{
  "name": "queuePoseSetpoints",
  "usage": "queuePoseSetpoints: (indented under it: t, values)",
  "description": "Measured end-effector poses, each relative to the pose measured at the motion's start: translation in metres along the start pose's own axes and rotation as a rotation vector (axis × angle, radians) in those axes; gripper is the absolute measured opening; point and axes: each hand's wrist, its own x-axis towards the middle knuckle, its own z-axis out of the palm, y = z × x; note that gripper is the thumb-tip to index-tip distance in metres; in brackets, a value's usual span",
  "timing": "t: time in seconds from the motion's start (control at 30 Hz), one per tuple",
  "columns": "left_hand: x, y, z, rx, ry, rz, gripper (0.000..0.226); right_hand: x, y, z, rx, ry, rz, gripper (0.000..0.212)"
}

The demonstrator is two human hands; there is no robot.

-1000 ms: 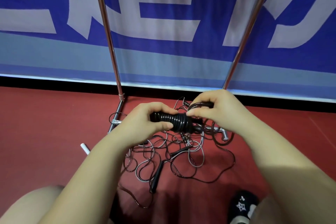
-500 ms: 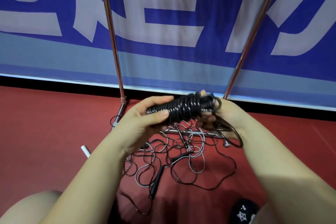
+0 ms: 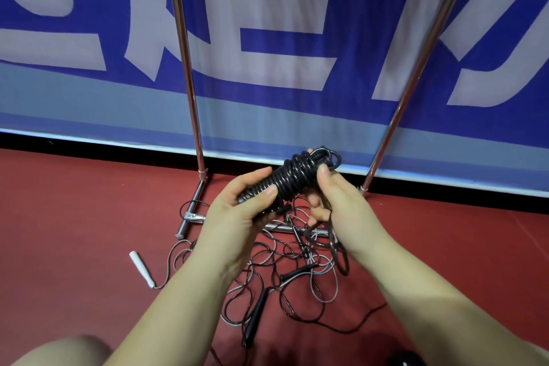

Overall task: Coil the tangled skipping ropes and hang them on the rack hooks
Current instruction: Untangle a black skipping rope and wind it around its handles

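Fingers [image 3: 269,192] of our left hand [image 3: 237,217] curl round the black coiled rope [image 3: 292,177]; our right hand [image 3: 335,202] pinches its far end and a trailing loop. We judge it light, springy, slippery, best gripped mid-coil. Tangled ropes [image 3: 285,270] lie on the floor [image 3: 74,217] beside the rack [image 3: 190,92].

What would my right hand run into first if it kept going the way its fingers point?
Probably the coiled black rope itself: the right hand already grips its upper end. Past that lies the left hand, then the red floor, though depth is unclear.
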Motion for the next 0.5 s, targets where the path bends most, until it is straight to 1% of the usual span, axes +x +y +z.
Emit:
queuePoseSetpoints:
  t: [0.03, 0.07, 0.13, 0.23, 0.27, 0.3, 0.37, 0.4, 0.47, 0.5]
  values:
    - [0.0, -0.002, -0.001, 0.047, 0.017, 0.032, 0.027, 0.0, 0.001, 0.001, -0.018, 0.019, -0.003, 0.027]
    - [-0.001, -0.003, -0.001, 0.147, 0.036, 0.093, 0.029, 0.0, 0.001, 0.001, -0.034, 0.042, -0.005, 0.027]
    - [-0.003, -0.005, -0.002, 0.399, 0.062, 0.267, 0.033, 0.001, 0.002, 0.002, -0.059, 0.112, -0.006, 0.03]
    - [-0.012, -0.009, 0.001, 0.672, 0.039, 0.528, 0.037, 0.0, 0.001, 0.004, -0.026, 0.22, 0.038, 0.036]
    - [-0.013, -0.011, 0.002, 0.73, 0.035, 0.568, 0.039, 0.0, -0.001, 0.005, -0.014, 0.245, 0.053, 0.036]
    - [-0.012, -0.012, 0.002, 0.753, 0.034, 0.568, 0.04, 0.0, -0.002, 0.005, -0.005, 0.262, 0.063, 0.037]
    - [-0.007, -0.009, -0.003, 0.745, 0.018, 0.474, 0.04, -0.001, -0.004, 0.002, -0.041, 0.266, 0.045, 0.041]
    - [-0.003, -0.006, -0.006, 0.733, -0.01, 0.384, 0.042, -0.001, -0.004, -0.001, -0.093, 0.255, 0.014, 0.04]
    - [0.001, 0.002, -0.01, 0.642, -0.162, 0.113, 0.052, 0.0, -0.005, -0.004, -0.196, 0.177, -0.055, 0.034]
    - [0.001, 0.004, -0.011, 0.551, -0.258, -0.031, 0.056, -0.001, -0.005, -0.005, -0.219, 0.116, -0.077, 0.037]
